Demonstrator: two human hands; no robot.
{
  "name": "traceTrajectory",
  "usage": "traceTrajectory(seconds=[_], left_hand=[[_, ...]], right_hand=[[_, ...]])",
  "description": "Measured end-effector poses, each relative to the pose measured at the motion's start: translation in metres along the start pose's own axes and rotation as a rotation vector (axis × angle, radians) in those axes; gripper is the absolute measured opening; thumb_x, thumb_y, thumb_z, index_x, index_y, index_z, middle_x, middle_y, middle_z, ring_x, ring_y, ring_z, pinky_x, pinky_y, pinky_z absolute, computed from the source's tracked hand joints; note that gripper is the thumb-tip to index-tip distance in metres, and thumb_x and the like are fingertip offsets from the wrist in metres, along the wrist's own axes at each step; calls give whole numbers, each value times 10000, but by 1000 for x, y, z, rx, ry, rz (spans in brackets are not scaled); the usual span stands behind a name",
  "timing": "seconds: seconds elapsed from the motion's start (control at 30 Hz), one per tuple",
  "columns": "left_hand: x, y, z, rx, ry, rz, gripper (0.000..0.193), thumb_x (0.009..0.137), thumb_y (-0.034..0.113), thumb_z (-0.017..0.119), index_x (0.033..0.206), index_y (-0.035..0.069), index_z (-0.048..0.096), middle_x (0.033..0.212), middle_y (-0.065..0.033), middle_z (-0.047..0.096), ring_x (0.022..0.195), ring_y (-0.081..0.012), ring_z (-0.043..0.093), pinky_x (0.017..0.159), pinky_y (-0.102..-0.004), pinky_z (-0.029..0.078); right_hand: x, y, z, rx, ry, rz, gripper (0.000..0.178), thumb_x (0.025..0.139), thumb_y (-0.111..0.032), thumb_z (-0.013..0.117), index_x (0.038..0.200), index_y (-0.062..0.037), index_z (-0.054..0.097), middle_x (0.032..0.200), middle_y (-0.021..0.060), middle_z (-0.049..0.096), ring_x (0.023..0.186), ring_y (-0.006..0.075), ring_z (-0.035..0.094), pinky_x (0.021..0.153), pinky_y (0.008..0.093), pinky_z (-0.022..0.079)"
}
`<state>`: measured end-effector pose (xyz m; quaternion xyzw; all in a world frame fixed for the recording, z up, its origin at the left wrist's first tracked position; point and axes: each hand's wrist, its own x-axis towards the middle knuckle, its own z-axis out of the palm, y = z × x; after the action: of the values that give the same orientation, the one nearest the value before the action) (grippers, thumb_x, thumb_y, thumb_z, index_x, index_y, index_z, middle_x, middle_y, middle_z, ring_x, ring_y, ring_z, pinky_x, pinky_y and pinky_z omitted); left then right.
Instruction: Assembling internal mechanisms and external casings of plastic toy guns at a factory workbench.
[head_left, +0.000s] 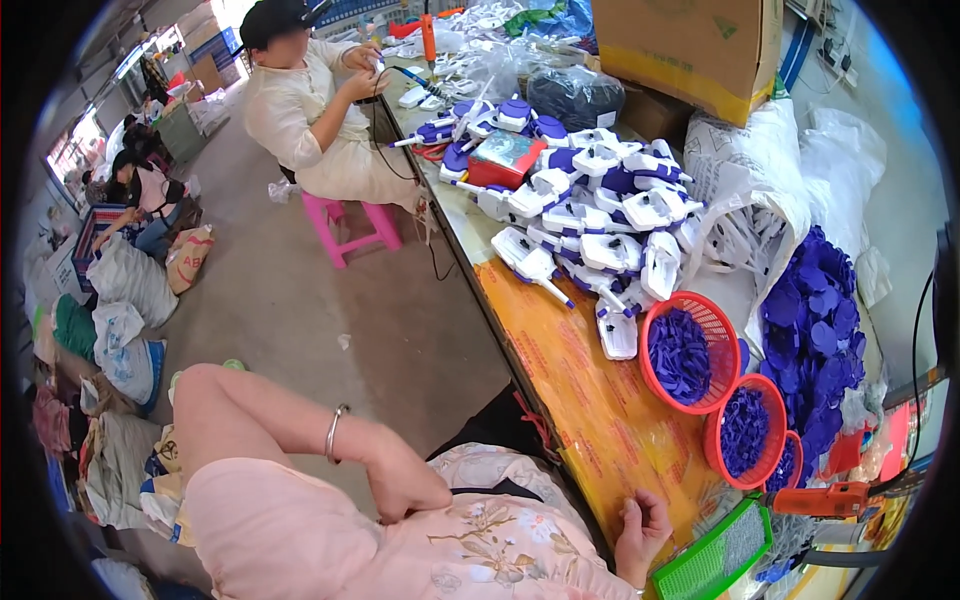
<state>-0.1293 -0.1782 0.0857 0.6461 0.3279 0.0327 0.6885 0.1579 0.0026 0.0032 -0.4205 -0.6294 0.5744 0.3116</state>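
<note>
**Hands at rest beside the orange-covered workbench**

The right hand [640, 530] is seen loosely curled, fingers bent inward toward the palm, with nothing gripped; it rests at the near edge of the long workbench covered in glossy orange printed sheet [590, 400]. The left hand [400, 480] is curled into a loose fist, empty, and is laid on the lap against the pale floral-patterned clothing [490, 540], off the bench's left edge; a thin silver metal bangle [334, 433] is worn on that wrist.

Just right of the right hand, on the bench's near corner, a flat green perforated plastic tray [715, 555] lies tilted. Beyond it an orange plastic power screwdriver [825, 498] lies on its side. Three round red plastic mesh baskets are lined along the bench's right side: the largest [690, 350], a middle one [745, 430] and a small one [785, 462] partly hidden, each holding small dark-blue plastic parts. A loose heap of dark-blue plastic discs [815, 320] lies further right.

Toward the bench's far end a large pile of white-and-purple plastic assemblies [600, 220] is spread, with a brown cardboard box [690, 45] behind it. At the far left side of the bench another person in pale clothing [310, 110] is seated on a pink plastic stool [350, 225].
</note>
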Motion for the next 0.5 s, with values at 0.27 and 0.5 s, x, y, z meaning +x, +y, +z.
traceTrajectory(seconds=[0.27, 0.5], left_hand=[[0, -10, 0, -235, -163, -46, 243, 618, -10, 631, 834, -115, 592, 677, -139, 628, 623, -149, 544, 564, -344, 432], [-10, -14, -1, -174, -61, 10, 192, 643, 28, 619, 802, -79, 604, 650, -202, 593, 585, -290, 553, 558, -398, 425]], right_hand=[[1, 9, -4, -20, -5, -36, 125, 854, 13, 583, 978, 21, 592, 781, 7, 583, 658, 64, 516, 610, 186, 429], [1, 7, -5, -32, -9, -34, 130, 854, 15, 582, 983, 21, 590, 777, 5, 581, 660, 62, 513, 613, 184, 427]])
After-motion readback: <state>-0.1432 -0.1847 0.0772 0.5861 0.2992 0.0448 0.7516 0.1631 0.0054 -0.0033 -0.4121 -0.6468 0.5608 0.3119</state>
